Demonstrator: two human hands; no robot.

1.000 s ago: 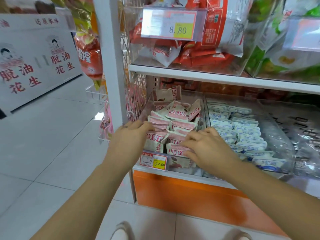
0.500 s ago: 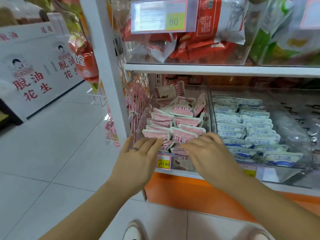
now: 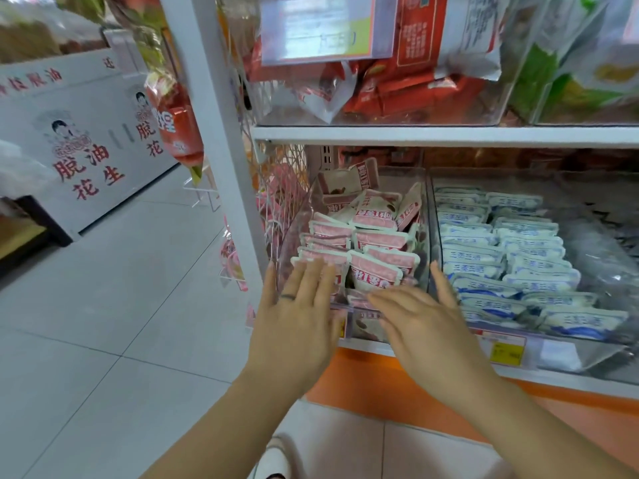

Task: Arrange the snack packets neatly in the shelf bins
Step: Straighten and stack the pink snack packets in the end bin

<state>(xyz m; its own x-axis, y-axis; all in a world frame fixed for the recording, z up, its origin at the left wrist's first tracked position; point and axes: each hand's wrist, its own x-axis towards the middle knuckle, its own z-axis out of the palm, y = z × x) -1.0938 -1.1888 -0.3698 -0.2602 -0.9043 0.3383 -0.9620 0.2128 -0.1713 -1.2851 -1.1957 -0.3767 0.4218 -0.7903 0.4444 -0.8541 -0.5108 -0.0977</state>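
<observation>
The pink snack packets [image 3: 380,240] lie in the left clear bin [image 3: 424,202] on the lower shelf [image 3: 587,383], in rough rows at the front and jumbled at the back. Both hands are at the bin's front. The left hand [image 3: 294,319] has its grip spread, straight fingers over the front-row packets. The right hand [image 3: 422,326] is likewise spread and holds nothing; whether either presses down I cannot tell. The step looks like squaring the front rows. It is best done with flat palms nudging the packets level and gently back, then turning the tilted rear ones to match. The blue-and-white packets [image 3: 501,257] next door already sit in neat rows. Below is an orange base [image 3: 380,385], and grey floor tiles [image 3: 103,305] run past a white display [image 3: 86,108] with red lettering.
</observation>
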